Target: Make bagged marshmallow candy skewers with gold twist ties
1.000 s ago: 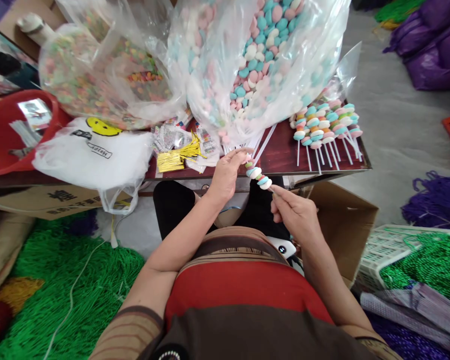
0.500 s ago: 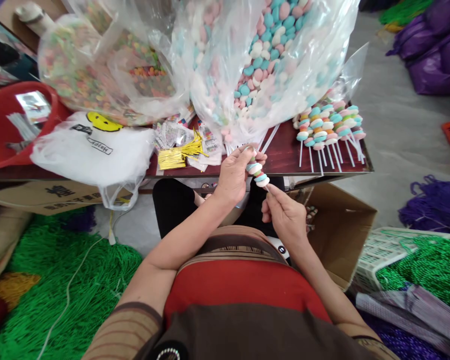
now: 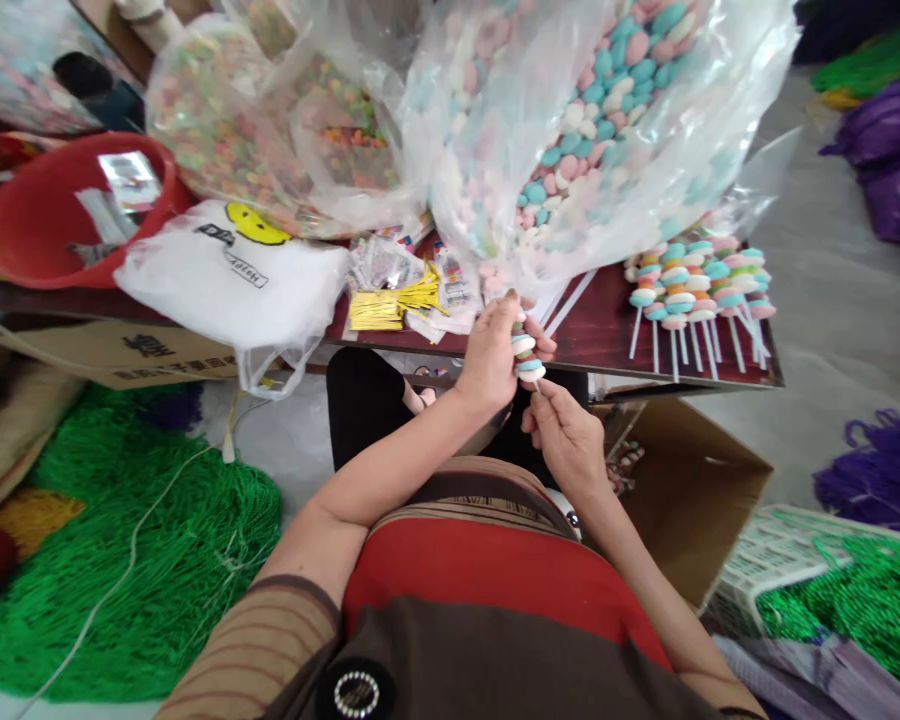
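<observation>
Between my hands, just in front of the table edge, is a candy skewer (image 3: pixel 527 358) threaded with white, blue and greenish-brown pieces. My left hand (image 3: pixel 493 352) is closed round its upper end, fingertips at the topmost candy. Below, my right hand (image 3: pixel 568 432) pinches the thin stick under the lowest white candy. Several finished-looking candy skewers (image 3: pixel 694 285) lie side by side on the table to the right, their white sticks pointing toward me. A few loose white sticks (image 3: pixel 570 305) lie just beyond my left hand.
A large clear bag of pink, blue and white candies (image 3: pixel 607 130) fills the table's back, beside a bag of gummies (image 3: pixel 225 150). Yellow twist ties (image 3: pixel 379 311), a white plastic bag (image 3: pixel 232 290) and a red basin (image 3: pixel 37 225) sit left. A cardboard box (image 3: pixel 690 490) stands below right.
The view has shifted, so the table appears farther right. Both hands keep their hold, and the skewer now stands more upright between them.
</observation>
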Available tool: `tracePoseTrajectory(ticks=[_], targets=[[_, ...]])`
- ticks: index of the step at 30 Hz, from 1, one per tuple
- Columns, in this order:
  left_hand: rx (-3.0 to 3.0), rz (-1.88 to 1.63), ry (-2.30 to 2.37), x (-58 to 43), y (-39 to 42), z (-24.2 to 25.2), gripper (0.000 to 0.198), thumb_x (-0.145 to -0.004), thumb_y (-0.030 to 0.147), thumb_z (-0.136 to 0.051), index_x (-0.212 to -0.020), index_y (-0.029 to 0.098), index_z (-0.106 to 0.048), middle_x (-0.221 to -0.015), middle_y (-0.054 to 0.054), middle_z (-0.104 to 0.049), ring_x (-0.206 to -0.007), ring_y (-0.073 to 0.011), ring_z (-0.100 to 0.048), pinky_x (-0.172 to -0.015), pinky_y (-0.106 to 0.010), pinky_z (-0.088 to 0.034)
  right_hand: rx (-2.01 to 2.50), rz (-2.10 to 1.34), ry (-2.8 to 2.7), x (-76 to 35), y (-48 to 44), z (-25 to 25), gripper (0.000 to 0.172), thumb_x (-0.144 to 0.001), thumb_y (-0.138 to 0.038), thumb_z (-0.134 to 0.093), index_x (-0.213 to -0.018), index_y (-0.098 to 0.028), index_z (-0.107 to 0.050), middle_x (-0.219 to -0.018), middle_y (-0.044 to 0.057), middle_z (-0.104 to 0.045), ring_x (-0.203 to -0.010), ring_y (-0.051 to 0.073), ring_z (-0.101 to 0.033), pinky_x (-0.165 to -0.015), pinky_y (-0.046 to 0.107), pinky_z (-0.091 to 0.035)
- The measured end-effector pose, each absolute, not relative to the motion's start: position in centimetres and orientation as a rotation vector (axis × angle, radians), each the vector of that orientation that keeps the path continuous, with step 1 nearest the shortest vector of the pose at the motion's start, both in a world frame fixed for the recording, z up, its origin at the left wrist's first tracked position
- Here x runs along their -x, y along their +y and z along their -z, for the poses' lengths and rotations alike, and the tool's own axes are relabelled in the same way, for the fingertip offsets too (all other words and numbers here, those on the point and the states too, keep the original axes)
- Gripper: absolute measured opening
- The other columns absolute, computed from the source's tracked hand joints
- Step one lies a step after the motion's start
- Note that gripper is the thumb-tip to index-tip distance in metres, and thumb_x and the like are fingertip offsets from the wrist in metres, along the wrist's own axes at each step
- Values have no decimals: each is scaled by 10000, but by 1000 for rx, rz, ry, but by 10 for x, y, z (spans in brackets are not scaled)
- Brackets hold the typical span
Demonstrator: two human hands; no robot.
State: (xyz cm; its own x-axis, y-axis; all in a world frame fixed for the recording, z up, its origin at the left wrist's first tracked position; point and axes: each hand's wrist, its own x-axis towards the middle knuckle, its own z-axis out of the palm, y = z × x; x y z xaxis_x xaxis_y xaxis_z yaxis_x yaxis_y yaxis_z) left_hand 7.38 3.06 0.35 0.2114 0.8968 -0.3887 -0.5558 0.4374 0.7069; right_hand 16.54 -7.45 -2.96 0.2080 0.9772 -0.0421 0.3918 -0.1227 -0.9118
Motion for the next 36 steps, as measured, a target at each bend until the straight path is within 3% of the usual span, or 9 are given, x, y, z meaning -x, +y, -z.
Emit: tracePoseTrajectory(ticks=[3,7,11,15,19,22,24,29,36], targets=[[-395,-1117,842,-77,28,-4,274,-991,439,-496,-828,220,-487,-531,76,-463,-388,-62,-457,-419,-207,-281,1690,-784,-1352,-158,-74,28,336,-1007,-431,-481,-1080,-194,-708,-583,-44,-562,-498,108,-501,-543,242,-432],[-360,-1146,843,-78,29,-8,273,-1003,340,-470,-763,221,-420,-531,81,-416,-359,-48,-385,-412,-217,-241,1718,-686,-1398,-152,-69,32,312,-1005,-443,-482,-986,-210,-690,-585,-43,-552,-512,118,-499,-551,250,-410],[-412,-1189,860,-75,31,-5,288,-1002,340,-496,-749,217,-433,-536,71,-423,-379,-55,-387,-420,-218,-255,1767,-636,-1445,-149,-61,36,319,-992,-459,-478,-883,-216,-653,-592,-28,-572,-527,127,-508,-566,266,-392],[-627,-1179,813,-62,29,2,294,-967,477,-564,-843,210,-572,-626,32,-543,-489,-77,-491,-459,-206,-328,1698,-962,-1383,-152,-51,37,315,-970,-491,-509,-883,-215,-633,-601,-26,-602,-502,119,-507,-549,262,-401],[-911,-1160,919,-30,47,10,271,-952,470,-596,-1050,240,-699,-934,-42,-713,-914,-177,-671,-797,-267,-505,1491,-1215,-1023,-162,-45,35,311,-893,-516,-645,-942,-208,-647,-677,-25,-626,-485,85,-462,-478,228,-358],[-1378,-1147,1342,-5,83,20,134,-917,250,-640,-999,220,-743,-1075,-85,-718,-1147,-258,-625,-1042,-351,-423,1409,-1216,-879,-163,-46,32,309,-859,-502,-703,-916,-201,-663,-654,-38,-582,-462,62,-376,-440,219,-274],[-1767,-933,1619,5,111,29,176,-922,184,-587,-993,201,-747,-1159,-131,-704,-1246,-321,-556,-1120,-439,-340,1393,-1222,-855,-162,-48,31,313,-856,-503,-711,-908,-197,-673,-633,-43,-554,-462,59,-354,-435,220,-248],[-2155,-497,1874,7,153,45,316,-960,355,-543,-1063,116,-722,-1248,-239,-645,-1266,-413,-488,-1066,-525,-306,1399,-1231,-831,-161,-53,32,327,-857,-511,-717,-920,-192,-692,-619,-43,-534,-471,61,-353,-438,221,-238],[-2189,-439,1934,3,164,47,363,-994,272,-396,-970,159,-740,-1124,-195,-700,-1144,-376,-567,-976,-497,-323,1361,-1213,-751,-168,-55,38,312,-843,-489,-743,-906,-186,-706,-609,-43,-537,-472,55,-351,-441,217,-218]])
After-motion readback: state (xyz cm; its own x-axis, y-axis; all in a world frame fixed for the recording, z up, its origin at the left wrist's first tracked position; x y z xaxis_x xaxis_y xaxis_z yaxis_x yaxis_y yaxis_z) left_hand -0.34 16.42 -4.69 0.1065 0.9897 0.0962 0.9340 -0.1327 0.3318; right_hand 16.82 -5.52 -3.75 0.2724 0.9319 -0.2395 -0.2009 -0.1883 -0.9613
